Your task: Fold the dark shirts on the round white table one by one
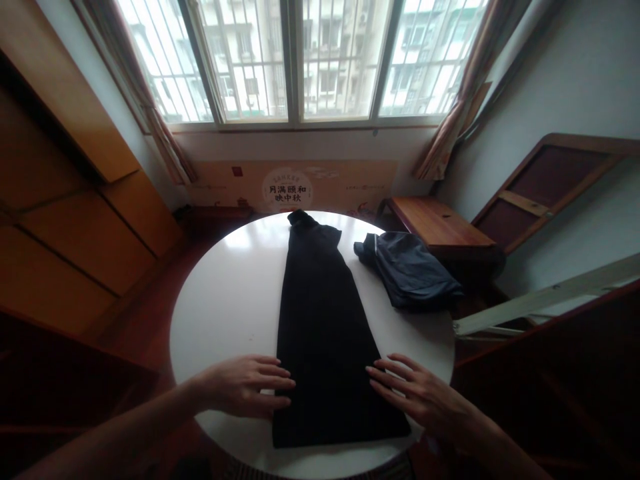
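Note:
A black garment [323, 320], folded into a long narrow strip, lies flat on the round white table [220, 300]. It tapers toward the far end, where a small collar-like bunch sticks up. My left hand [247, 385] rests at the garment's near left edge, fingers stretched out with the tips on the cloth. At the opposite edge, my right hand [413, 390] has its fingers spread, tips touching the fabric. Neither hand grips anything. To the right of the black garment sits a folded dark blue-grey garment [413, 270], untouched by either hand.
A low wooden bench [440, 223] stands beyond the table on the right, near a leaning wooden frame [530, 187]. Wooden cabinets [75, 240] line the left side. A barred window [335, 60] with curtains is ahead, above a printed banner [330, 180]. A pale rail [550, 293] reaches in from the right.

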`<state>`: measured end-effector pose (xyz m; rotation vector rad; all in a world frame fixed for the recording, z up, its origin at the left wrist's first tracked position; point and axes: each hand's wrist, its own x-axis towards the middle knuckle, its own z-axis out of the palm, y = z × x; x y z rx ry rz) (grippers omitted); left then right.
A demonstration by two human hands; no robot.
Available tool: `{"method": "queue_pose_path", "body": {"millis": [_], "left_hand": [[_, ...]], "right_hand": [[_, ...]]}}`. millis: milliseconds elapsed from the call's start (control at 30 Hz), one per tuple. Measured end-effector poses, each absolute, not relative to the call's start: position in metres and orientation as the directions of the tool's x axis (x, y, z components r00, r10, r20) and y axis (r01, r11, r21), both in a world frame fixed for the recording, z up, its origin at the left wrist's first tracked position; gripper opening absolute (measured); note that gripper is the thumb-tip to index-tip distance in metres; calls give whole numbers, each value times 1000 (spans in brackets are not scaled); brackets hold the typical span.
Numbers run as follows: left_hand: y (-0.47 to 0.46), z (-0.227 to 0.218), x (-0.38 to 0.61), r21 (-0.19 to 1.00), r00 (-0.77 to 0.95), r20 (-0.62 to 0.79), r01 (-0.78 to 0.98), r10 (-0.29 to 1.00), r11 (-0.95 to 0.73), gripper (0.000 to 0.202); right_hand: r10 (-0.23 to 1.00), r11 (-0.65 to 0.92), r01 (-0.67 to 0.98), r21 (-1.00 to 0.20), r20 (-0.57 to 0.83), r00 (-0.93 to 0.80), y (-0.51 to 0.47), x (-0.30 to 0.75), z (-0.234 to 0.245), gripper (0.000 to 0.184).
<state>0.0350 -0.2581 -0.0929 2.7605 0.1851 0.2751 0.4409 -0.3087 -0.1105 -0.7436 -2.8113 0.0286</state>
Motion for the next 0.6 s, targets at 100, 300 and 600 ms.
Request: {"method": "queue_pose_path", "body": {"millis": [100,300,600], "left_hand": [[-260,-102,35,349,968,184,96,169,-932,37],[-276,-113,49,490,919,261,136,294,-861,26],[-254,-63,50,880,378,318,223,869,-419,23]], "right_hand": [[533,846,508,-164,204,-821,-308,445,-115,49],[627,763,492,-418,295,-721,-315,442,-111,40],[953,293,332,-897,246,-178,-290,431,-77,49]]}}
